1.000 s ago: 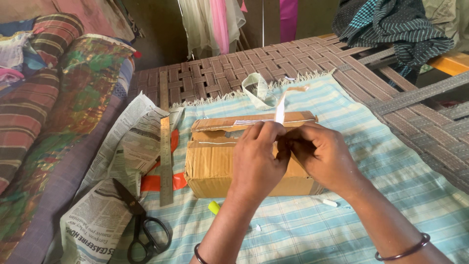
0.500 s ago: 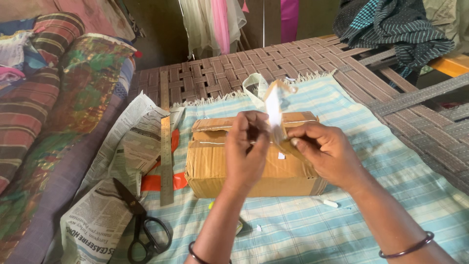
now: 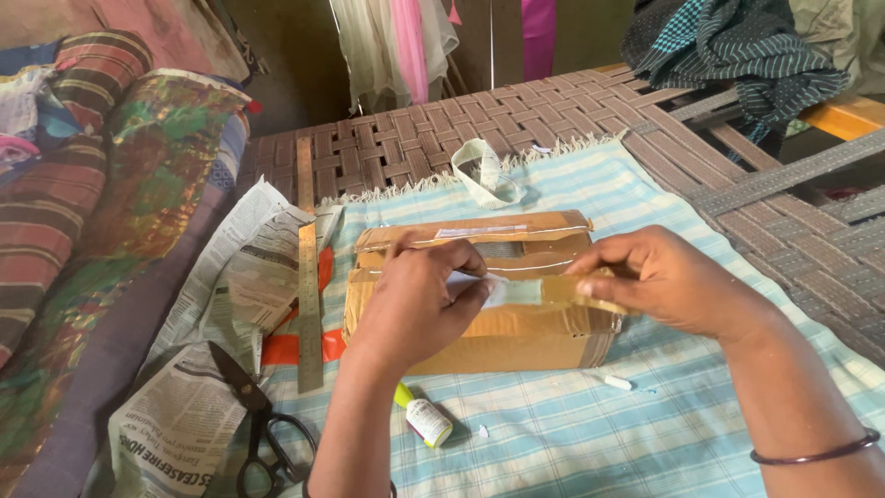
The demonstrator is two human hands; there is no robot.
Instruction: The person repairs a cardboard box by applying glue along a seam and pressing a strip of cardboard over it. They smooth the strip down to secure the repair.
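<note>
The box [image 3: 502,314] is matt brown cardboard, creased and dull, with strips of glossy clear tape [image 3: 512,291] across its top. It sits on a woven cotton cloth [image 3: 645,433] with a soft checked weave and fringed edge. The newspaper [image 3: 198,369] is thin, crinkled, matt. The ruler [image 3: 309,304] looks like brushed metal, the scissors [image 3: 253,420] dark metal with black plastic handles. The small glue bottle [image 3: 424,417] is shiny plastic.
</note>
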